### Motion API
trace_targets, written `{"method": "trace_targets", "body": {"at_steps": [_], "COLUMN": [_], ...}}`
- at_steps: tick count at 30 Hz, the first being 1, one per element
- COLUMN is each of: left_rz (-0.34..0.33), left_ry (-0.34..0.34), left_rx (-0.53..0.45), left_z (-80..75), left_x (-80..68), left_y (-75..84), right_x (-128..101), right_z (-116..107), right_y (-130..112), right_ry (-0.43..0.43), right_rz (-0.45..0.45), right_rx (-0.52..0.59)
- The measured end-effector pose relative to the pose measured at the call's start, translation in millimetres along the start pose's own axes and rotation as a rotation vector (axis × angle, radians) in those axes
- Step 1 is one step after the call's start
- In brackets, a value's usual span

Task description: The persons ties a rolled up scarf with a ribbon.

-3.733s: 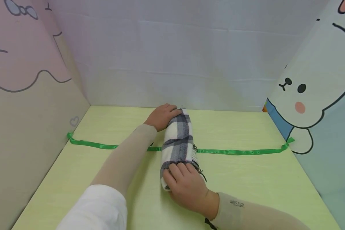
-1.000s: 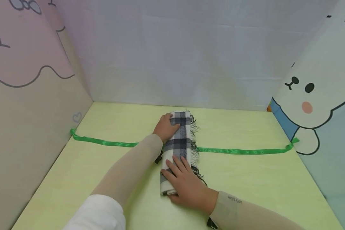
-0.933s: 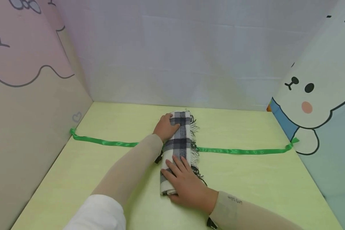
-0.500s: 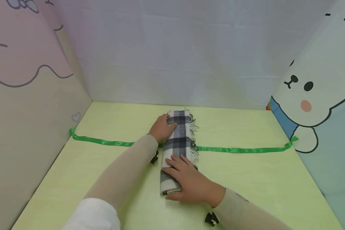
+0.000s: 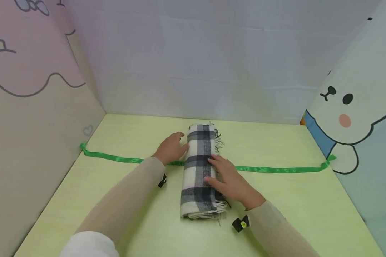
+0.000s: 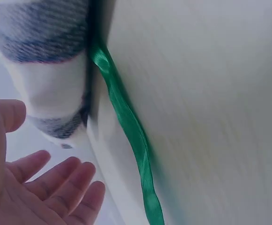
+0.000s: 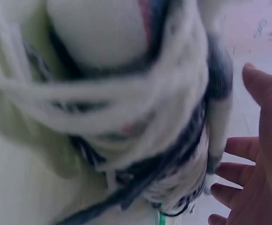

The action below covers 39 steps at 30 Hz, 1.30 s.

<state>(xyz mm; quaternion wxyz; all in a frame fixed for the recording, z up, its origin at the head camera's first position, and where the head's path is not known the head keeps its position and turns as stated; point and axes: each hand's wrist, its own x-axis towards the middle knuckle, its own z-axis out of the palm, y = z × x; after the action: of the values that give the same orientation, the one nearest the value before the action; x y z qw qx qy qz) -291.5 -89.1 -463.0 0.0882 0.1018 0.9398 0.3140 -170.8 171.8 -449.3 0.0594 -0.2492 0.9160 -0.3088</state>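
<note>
A rolled black-and-white plaid scarf [image 5: 199,167] lies lengthwise on the pale green table [image 5: 276,200], across a green ribbon [image 5: 276,169]. My left hand [image 5: 171,147] is beside the roll's far left side, fingers straight, fingertips near the cloth. In the left wrist view that left hand [image 6: 37,183] is spread, just off the scarf [image 6: 47,61]. My right hand [image 5: 226,176] rests flat on the roll's right side over the fringe. The right wrist view shows blurred scarf fringe [image 7: 126,117] and straight fingers [image 7: 262,154].
Printed panels wall in the table: pink on the left [image 5: 35,89], plain at the back [image 5: 206,60], a rabbit picture on the right [image 5: 357,107]. The ribbon [image 6: 131,136] runs from wall to wall under the scarf. Small black clips [image 5: 240,224] sit at both wrists.
My right hand slid from the near end of the roll to its right side. My left hand came off the roll's far end and now sits beside it, fingers spread.
</note>
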Motion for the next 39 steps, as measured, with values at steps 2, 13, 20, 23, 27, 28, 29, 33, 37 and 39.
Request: {"method": "trace_targets", "body": {"at_steps": [2,13,20,23,27,28,29,33,37,39], "left_rz": [-0.002,0.025,-0.006,-0.02,-0.005,0.002,0.01,0.044,0.066,0.057], "left_ry": [-0.014,-0.113,-0.167,-0.179,-0.19,-0.194,-0.196,-0.2,-0.216,-0.221], "left_rx": [0.011,0.174,0.203,0.191,0.197,0.205,0.215,0.212,0.187,0.188], "left_z": [0.7,-0.4,-2.8,-3.3,-5.3,-6.0,-6.7,-9.5,-12.3,-13.2], "left_x": [-5.2,-27.0,-30.9,-31.0,-31.4,-31.3,-31.4,-31.0,-30.4,-30.1], "left_y": [-0.4,-12.9,-26.2,-31.5,-34.4,-34.5,-34.8,-37.7,-42.9,-46.2], "right_x": [2.6,14.2,17.5,17.5,16.0,15.8,15.6,15.0,15.1,15.8], "right_z": [-0.6,-1.9,-6.2,-12.5,-22.8,-25.2,-27.7,-38.4,-50.7,-55.2], "right_y": [9.0,49.9,63.5,69.1,79.9,82.8,84.8,88.3,88.8,89.8], "right_ry": [0.021,0.077,0.098,0.076,0.016,-0.001,-0.019,-0.08,-0.102,-0.107], "right_rz": [0.032,0.303,0.308,0.354,0.417,0.42,0.419,0.392,0.373,0.374], "right_rx": [0.025,0.125,0.008,-0.038,-0.037,-0.036,-0.033,-0.021,0.016,0.03]}}
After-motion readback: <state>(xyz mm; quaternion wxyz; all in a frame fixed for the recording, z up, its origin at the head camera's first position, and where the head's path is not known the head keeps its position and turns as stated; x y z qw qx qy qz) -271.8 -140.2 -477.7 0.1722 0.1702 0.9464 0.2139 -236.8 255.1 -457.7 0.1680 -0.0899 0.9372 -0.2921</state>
